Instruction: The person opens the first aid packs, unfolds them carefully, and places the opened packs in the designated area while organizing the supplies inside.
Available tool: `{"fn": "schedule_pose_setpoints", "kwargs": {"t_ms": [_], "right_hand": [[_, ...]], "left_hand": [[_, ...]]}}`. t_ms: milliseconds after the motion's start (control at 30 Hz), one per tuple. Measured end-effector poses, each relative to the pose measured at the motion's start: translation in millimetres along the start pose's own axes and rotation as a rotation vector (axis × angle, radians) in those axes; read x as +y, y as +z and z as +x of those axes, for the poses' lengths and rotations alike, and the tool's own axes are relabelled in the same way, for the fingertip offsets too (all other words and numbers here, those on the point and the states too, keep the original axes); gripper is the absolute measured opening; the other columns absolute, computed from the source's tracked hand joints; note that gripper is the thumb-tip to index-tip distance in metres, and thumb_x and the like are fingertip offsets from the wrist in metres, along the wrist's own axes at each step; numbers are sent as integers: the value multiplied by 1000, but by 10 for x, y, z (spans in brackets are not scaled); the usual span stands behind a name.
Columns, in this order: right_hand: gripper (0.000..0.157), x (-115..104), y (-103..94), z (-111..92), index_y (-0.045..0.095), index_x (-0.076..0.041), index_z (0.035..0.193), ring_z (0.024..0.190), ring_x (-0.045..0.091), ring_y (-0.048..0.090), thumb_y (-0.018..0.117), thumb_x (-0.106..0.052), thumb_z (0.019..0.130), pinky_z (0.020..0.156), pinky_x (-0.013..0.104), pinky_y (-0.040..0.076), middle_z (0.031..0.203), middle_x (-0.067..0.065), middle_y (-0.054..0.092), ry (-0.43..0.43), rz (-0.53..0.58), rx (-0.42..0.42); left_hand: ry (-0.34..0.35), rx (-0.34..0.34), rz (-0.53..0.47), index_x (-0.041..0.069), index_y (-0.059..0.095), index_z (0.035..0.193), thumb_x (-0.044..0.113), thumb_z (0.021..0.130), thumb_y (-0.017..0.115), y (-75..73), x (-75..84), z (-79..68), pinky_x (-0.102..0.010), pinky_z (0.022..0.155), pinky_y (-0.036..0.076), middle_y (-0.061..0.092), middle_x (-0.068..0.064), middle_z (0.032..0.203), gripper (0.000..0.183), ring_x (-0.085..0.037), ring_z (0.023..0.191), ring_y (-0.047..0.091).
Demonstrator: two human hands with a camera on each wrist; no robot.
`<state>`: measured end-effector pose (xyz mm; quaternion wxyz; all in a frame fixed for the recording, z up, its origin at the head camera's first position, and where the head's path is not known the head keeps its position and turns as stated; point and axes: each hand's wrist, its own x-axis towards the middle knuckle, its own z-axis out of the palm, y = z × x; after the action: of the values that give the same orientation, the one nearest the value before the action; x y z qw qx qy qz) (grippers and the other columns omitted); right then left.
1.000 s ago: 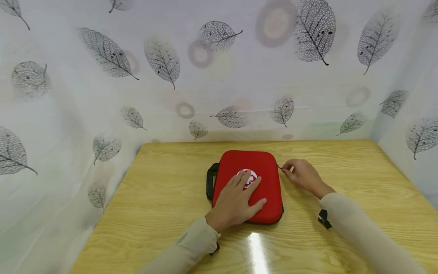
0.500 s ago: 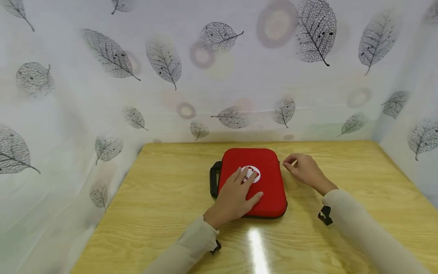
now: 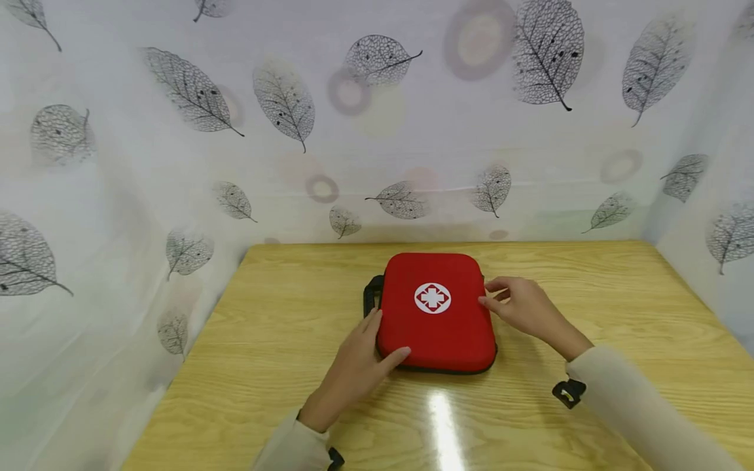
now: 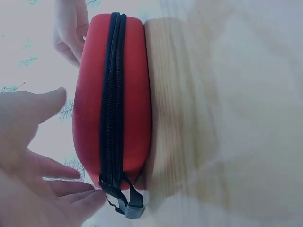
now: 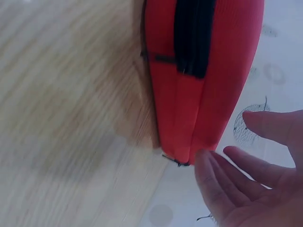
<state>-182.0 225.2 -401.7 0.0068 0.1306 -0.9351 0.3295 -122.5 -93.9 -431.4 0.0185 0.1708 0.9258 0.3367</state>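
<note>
A red first aid case (image 3: pixel 436 333) lies on the wooden table, its white cross emblem (image 3: pixel 432 298) facing up. My left hand (image 3: pixel 350 369) is at its near left corner, fingers extended along the side by the black handle (image 3: pixel 370 296) and thumb over the near edge. My right hand (image 3: pixel 524 307) is at the right side, thumb and fingers apart near the edge; whether they touch it is unclear. The left wrist view shows the black zipper (image 4: pixel 113 94) running along the near side. At the case's far end in the right wrist view is a small zipper pull (image 5: pixel 177 162).
The light wooden table (image 3: pixel 283 314) extends around the case on every side. Behind it and at both sides hangs a pale cloth (image 3: pixel 412 144) printed with leaves. A bright light reflection (image 3: pixel 444 425) lies on the table's near part.
My left hand has slid off the case's top toward its near left corner, uncovering the emblem. The right hand's pinch near the zipper has loosened. The case has shifted slightly away and right.
</note>
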Motion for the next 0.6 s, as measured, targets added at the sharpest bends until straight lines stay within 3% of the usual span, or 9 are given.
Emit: {"fn": "schedule_pose_setpoints", "kwargs": {"t_ms": [133,333,433,600], "right_hand": [[50,-74,58,-138,62,12,126,99,38,71,75,-22,92,76,43,61,121,28,67,25,22,-30],[63,-176,182,-334,58,14,131,93,39,73,79,-28,89,78,46,61,124,31,64,27,5,-16],[72,-229,227,-396,54,17,134,99,44,70,81,-32,87,80,48,60,129,33,61,26,-11,-11],[77,-250,248,-435,52,18,135,107,47,66,81,-34,86,85,52,58,131,35,59,26,-23,-2]], "left_hand": [[-40,-40,-35,-7,28,155,52,94,68,-12,-32,-88,-51,116,34,34,-23,159,94,-37,146,34],[-20,-72,-107,10,38,155,42,93,73,-11,-62,-165,-47,114,38,48,-6,153,78,-26,142,43],[-3,-86,-126,12,35,157,43,94,72,-4,-59,-194,-46,115,36,44,-2,156,79,-23,144,39],[-15,-85,-100,8,30,159,47,94,70,19,-32,-212,-47,116,35,38,-7,159,86,-25,146,36]]}}
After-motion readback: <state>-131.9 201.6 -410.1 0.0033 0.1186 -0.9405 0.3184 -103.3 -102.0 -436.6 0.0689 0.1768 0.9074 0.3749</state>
